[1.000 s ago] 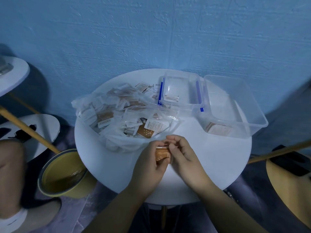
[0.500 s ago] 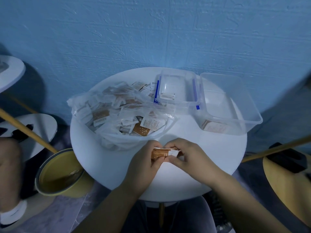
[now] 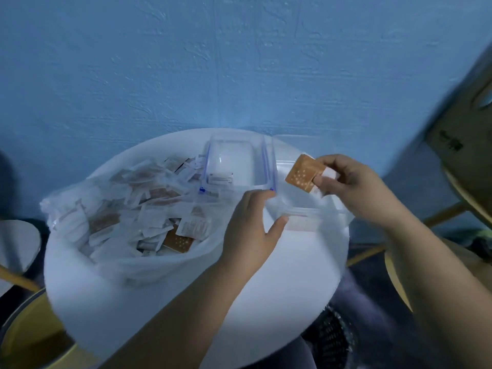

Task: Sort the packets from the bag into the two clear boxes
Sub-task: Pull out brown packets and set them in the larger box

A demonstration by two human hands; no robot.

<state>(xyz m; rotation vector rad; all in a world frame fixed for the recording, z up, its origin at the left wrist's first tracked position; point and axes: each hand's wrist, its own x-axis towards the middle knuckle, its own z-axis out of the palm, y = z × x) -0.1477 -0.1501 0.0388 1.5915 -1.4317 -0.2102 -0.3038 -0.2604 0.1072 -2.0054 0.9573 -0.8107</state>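
My right hand pinches an orange packet with white dots and holds it above the larger clear box at the table's right. My left hand hovers with spread fingers at that box's near-left corner, its thumb tip by the rim. Whether it touches the box I cannot tell. The smaller clear box with blue clips stands behind it and has a pale packet inside. A clear plastic bag heaped with white and orange packets fills the table's left half.
Everything rests on a round white table against a blue wall. A yellow bucket stands on the floor at lower left. A wooden chair is close on the right, and another small round table at the left.
Both hands held the orange packet together near the table's front. My right hand has carried it up and right over the larger box, and my left hand let go and moved toward the boxes.
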